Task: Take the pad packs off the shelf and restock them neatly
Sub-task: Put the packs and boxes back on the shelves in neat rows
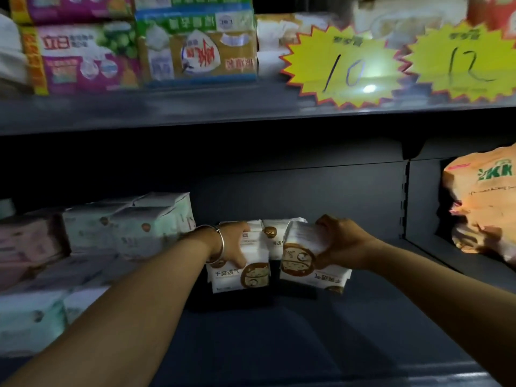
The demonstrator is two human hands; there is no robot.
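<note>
Three white pad packs with brown round emblems stand near the back of the dark lower shelf [279, 339]. My left hand [233, 245], with a silver bangle on the wrist, grips the left pad pack [245, 275], which stands upright. My right hand [339, 243] holds the right pad pack [300, 256], tilted and with its print upside down. A third pad pack [272, 236] stands behind and between them, partly hidden.
Pale green and pink packs [134, 224] are stacked on the left of the shelf. An orange bag [485, 202] sits beyond the shelf divider at right. The upper shelf carries colourful packs [195, 46] and yellow price tags [343, 65] reading 10 and 12.
</note>
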